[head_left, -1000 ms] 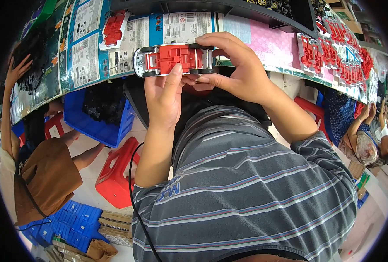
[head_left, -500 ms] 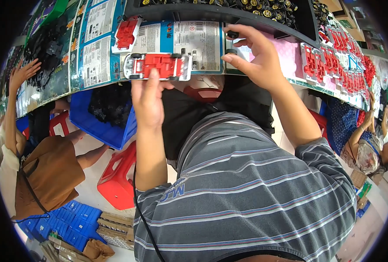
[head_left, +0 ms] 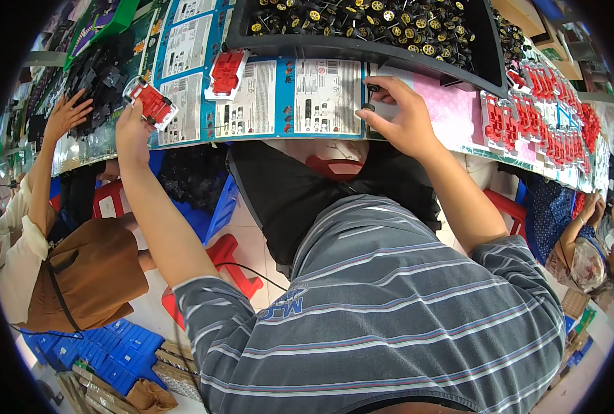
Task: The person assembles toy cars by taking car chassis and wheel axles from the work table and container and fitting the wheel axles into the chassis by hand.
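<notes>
Across the busy table (head_left: 452,105), the left hand (head_left: 133,134) pinches a red-and-white toy car (head_left: 153,107) beside the black parts (head_left: 98,81), probably a setting-down step calling for a gentle release, while the right hand (head_left: 408,117), below the tray (head_left: 390,54), grips what seems a wheel pair (head_left: 373,88), its axle too small to tell.

A blue bin (head_left: 225,207) sits left of centre, near a red stool (head_left: 224,250) on the floor. Blue boxes (head_left: 113,348) lie at lower left near crumpled brown paper (head_left: 150,397), and a co-worker in a brown garment (head_left: 89,279) is above them. At right, dotted blue cloth (head_left: 548,207) shows beside another red stool (head_left: 508,212).
</notes>
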`<state>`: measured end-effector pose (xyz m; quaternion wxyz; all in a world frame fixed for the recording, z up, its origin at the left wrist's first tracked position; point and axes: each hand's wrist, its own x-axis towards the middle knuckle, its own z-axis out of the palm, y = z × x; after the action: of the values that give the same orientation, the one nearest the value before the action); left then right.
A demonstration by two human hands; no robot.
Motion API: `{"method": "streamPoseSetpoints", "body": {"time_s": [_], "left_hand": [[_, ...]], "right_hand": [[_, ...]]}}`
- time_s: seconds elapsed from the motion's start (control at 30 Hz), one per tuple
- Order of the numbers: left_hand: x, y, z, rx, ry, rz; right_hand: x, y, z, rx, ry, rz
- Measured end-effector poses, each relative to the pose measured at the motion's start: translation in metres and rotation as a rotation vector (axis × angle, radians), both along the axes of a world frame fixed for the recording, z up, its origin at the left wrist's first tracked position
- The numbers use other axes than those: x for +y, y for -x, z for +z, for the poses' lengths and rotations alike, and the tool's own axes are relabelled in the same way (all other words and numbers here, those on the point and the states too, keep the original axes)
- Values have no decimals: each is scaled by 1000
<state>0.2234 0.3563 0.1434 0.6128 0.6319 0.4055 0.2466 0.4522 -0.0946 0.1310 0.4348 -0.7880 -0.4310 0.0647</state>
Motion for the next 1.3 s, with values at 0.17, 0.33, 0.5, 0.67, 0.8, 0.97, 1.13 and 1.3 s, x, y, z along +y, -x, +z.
{"method": "streamPoseSetpoints", "body": {"time_s": [0.17, 0.33, 0.5, 0.67, 0.8, 0.97, 1.13, 1.3], "left_hand": [[51, -31, 8, 170, 39, -74], [71, -49, 2, 306, -27, -28], [38, -56, 20, 659, -1019, 21], [-91, -83, 16, 393, -688, -229], [-113, -108, 9, 479, -610, -324], [-137, -101, 13, 404, -332, -326], [-173, -66, -4, 190, -83, -254], [-219, -38, -21, -295, 244, -147]], "right_hand": [[-2, 1, 1, 0, -7, 5], [-2, 2, 1, 32, 20, -9], [-3, 0, 1, 28, 12, -25], [1, 1, 1, 30, 30, -51], [2, 1, 1, 9, 38, -25], [-3, -2, -5, 44, 28, -18], [-4, -1, -6, 30, 17, -31], [-4, 1, -4, 14, -6, -13]]}}
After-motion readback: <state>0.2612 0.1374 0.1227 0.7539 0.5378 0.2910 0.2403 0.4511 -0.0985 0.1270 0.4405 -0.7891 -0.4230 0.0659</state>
